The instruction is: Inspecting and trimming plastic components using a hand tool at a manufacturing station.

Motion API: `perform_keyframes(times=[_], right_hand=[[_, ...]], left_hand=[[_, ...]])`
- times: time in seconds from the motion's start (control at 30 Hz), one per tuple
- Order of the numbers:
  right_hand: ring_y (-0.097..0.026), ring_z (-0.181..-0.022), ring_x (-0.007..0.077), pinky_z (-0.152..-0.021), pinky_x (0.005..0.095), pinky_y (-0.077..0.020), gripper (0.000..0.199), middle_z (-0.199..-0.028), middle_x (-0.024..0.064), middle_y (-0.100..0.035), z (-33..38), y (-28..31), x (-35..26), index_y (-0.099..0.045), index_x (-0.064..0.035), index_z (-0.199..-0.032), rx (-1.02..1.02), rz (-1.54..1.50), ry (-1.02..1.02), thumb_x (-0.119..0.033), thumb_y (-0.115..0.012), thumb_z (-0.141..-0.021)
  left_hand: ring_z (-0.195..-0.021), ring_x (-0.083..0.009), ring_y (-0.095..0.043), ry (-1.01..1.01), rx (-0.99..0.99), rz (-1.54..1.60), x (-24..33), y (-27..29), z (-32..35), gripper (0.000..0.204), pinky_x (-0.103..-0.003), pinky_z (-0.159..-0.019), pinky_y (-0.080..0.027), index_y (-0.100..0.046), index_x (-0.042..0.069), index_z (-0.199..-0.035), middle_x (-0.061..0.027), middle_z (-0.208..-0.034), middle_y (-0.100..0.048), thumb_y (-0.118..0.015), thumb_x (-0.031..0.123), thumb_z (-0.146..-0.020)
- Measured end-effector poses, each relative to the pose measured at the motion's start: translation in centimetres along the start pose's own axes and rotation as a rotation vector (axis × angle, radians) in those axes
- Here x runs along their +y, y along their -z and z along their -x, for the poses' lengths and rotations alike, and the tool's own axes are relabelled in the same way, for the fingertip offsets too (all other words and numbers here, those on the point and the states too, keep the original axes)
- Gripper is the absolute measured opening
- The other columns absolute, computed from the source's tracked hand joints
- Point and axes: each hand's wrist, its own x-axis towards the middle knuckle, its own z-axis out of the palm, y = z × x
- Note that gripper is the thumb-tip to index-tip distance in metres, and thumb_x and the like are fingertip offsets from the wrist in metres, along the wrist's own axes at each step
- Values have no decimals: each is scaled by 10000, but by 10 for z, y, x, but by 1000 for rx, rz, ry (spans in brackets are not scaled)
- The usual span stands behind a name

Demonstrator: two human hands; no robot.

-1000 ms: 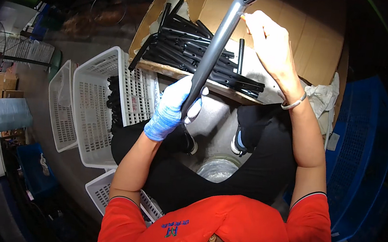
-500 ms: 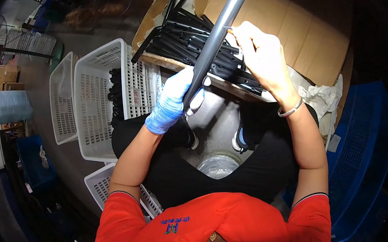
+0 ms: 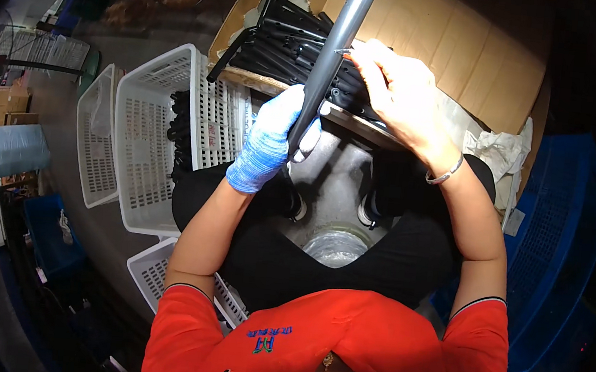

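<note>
Here, the left hand (image 3: 273,128) grips a dark tube (image 3: 344,29) while the right hand (image 3: 401,95) pinches a thin tool (image 3: 344,51).

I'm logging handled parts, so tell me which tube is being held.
The long grey tube in the gloved left hand; the black tubes lie piled in the cardboard box.

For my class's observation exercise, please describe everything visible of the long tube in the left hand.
The tube is long, round and dark grey, metallic-looking, shiny above and darker below. It slants up rightward over the cardboard box, its top end out of frame. The gloved left hand grips its lower part; a thin item in the right hand reaches its side, contact unclear.
</note>
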Motion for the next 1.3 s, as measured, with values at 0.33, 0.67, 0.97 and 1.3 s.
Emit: perform_keyframes(times=[0.33, 0.67, 0.97, 1.3], right_hand=[[-405, -494, 146, -482, 285, -340, 189, -582, 75, -465, 7, -11, 3, -662, -19, -972, -52, -31, -32, -160, -551, -913], [-425, -468, 157, -464, 277, -350, 189, -594, 75, -515, 12, -21, -6, -683, -64, -982, -16, 85, 136, -199, -570, -912], [-569, -562, 259, -521, 324, -434, 176, -617, 94, -549, 16, -22, -22, -589, -89, -847, -261, -37, -56, -242, -538, -918], [-562, -542, 251, -518, 311, -436, 143, -643, 128, -553, 28, -37, -32, -609, -37, -883, -397, -94, -7, -167, -558, -916]], left_hand=[[-413, -61, -395, 31, 20, 33, -2, 2, -1, 444, -183, -390, -302, -554, 25, -986, -14, -552, -484, -335, 412, -990], [-439, -44, -436, 62, 52, 175, 2, 0, 2, 378, -158, -383, -345, -539, 53, -1015, -15, -644, -528, -345, 377, -990], [-483, -47, -490, -134, 119, -202, -7, 7, -1, 142, -178, -401, -391, -496, 18, -1036, -15, -698, -542, -508, 81, -910], [-673, -85, -571, -366, 189, -374, -11, 15, -2, 178, -205, -600, -482, -537, 11, -1039, -46, -826, -605, -490, 151, -939]])
